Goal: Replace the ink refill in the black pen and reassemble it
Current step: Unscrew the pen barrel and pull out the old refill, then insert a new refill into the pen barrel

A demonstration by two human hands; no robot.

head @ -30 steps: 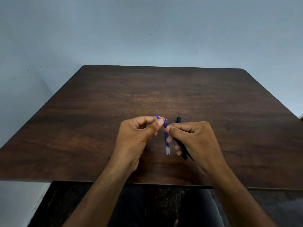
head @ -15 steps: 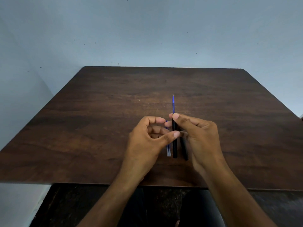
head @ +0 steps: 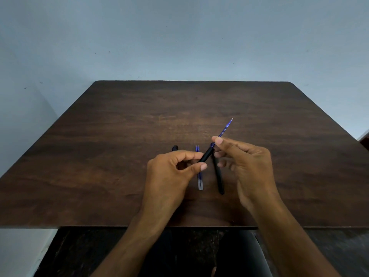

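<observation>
The left hand (head: 169,176) pinched the black pen barrel (head: 205,155) between thumb and fingers. The right hand (head: 247,166) gripped the blue refill (head: 225,128) just above the barrel's mouth, its tip slanting up and away. Beneath the grip lay two spare refills (head: 200,180); just right of them, a black pen piece (head: 219,180). The dark wooden table (head: 99,156) stood against a pale blue wall (head: 179,37).
</observation>
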